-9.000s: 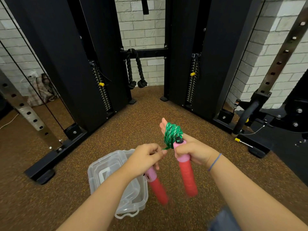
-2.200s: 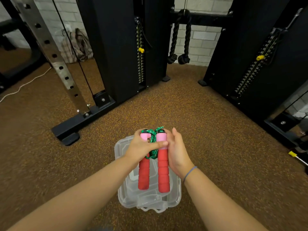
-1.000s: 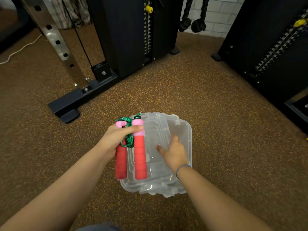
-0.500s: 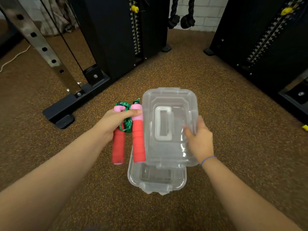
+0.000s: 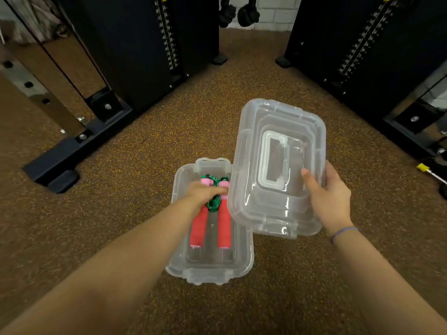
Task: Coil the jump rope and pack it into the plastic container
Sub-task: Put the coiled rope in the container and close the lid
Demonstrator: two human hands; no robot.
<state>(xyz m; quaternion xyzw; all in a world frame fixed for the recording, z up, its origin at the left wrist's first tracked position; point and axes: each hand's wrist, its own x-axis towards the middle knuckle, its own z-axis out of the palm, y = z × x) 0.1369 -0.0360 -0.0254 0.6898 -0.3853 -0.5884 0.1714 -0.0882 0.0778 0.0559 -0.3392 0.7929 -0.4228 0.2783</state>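
The clear plastic container (image 5: 242, 269) sits open on the brown floor in front of me. My left hand (image 5: 204, 192) grips the jump rope (image 5: 223, 228) by its pink caps, down inside the container. The two red foam handles lie side by side, pointing toward me, with the green cord (image 5: 214, 201) coiled between them. My right hand (image 5: 330, 197) holds the clear lid (image 5: 273, 165) by its near right edge, lifted and tilted to the right of the container.
Black weight-stack towers stand at the back left (image 5: 135, 44) and back right (image 5: 362, 44). A black frame foot (image 5: 60, 170) lies on the floor to the left. A yellow-tipped pin (image 5: 422, 168) rests at the far right.
My left hand has moved the bundled rope from beside the container down into it. My right hand has carried the lid off to the right, uncovering the container.
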